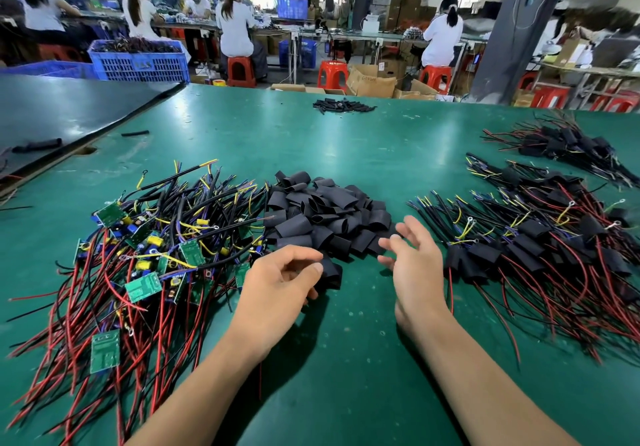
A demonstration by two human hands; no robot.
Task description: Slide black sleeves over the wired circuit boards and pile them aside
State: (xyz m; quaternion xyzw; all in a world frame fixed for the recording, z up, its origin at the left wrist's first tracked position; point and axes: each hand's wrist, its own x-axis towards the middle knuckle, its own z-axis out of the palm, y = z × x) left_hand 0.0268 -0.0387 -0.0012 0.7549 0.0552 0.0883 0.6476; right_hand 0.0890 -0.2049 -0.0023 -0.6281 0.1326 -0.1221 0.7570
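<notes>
Black sleeves (329,213) on green workshop table (346,359)

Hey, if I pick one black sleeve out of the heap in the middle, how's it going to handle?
Likely soft and squashy: the sleeves in the heap lie flattened and creased, like the sleeve the left hand holds. Probably very light, being thin open tubes. Unlikely to roll, since most lie flat.

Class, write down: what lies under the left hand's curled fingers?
A black sleeve pokes out from under the left hand, on the green table. The fingers cover its left end; whether they grip it cannot be seen.
</notes>
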